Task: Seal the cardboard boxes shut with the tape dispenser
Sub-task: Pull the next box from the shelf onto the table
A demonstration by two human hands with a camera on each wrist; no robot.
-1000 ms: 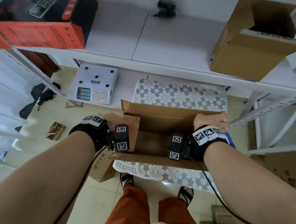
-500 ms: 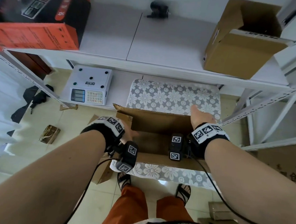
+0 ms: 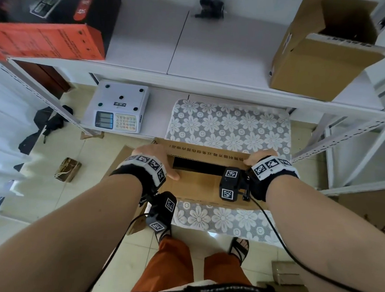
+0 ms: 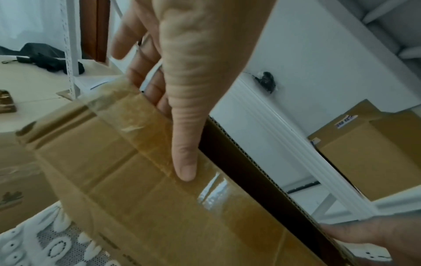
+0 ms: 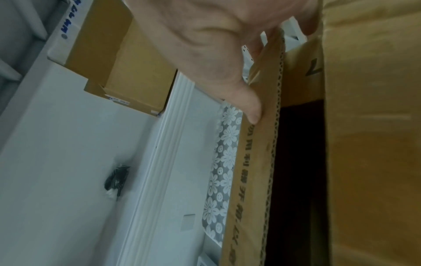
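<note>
A cardboard box (image 3: pixel 198 184) rests on a floral lace-covered tabletop (image 3: pixel 229 125), low in the middle of the head view, its two long flaps nearly folded with a dark gap between them. The left hand (image 3: pixel 157 157) grips the box's 9 o'clock end: its thumb (image 4: pixel 184 158) lies flat on the taped near flap, fingers curled over the edge. The right hand (image 3: pixel 259 159) pinches the far flap (image 5: pixel 255 162) at the 3 o'clock end, thumb on its printed face. An open cardboard box (image 3: pixel 323 52) sits on the shelf at 1 o'clock, an electronic scale (image 3: pixel 118 108) at 10 o'clock.
</note>
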